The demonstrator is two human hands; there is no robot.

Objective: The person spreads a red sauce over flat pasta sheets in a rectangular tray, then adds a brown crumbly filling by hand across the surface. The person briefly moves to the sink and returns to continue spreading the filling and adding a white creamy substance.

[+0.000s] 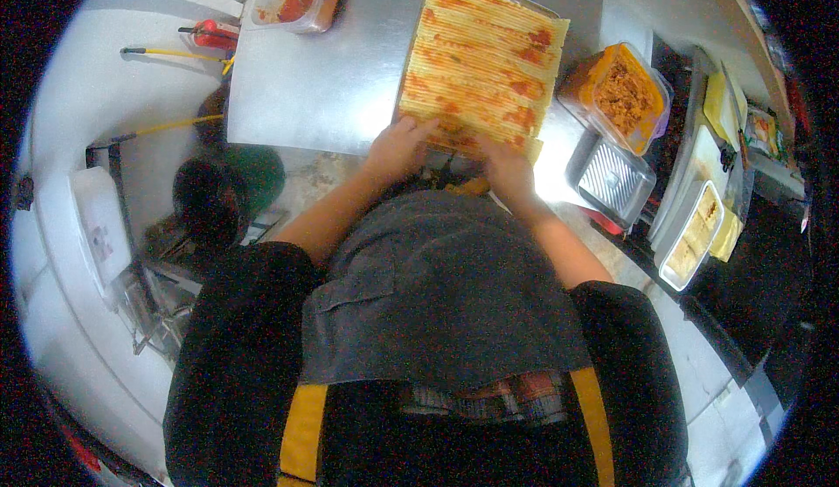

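Note:
A tray [404, 81] on the metal table holds ridged yellow pasta sheets [476, 59] streaked with red sauce. At the near left corner, my left hand [400, 148] has its fingers bent over the edge of the pasta. My right hand [509, 174] is closed at the near right part of the same edge, its fingertips partly hidden and slightly blurred. Both hands seem to grip the near pasta edge, a short way apart.
A clear tub of red sauce [328, 6] with a spoon stands at the far left of the table [306, 94]. To the right are a tub of minced filling [625, 94], a ribbed metal container [614, 181] and a white tray [680, 270] with pale food.

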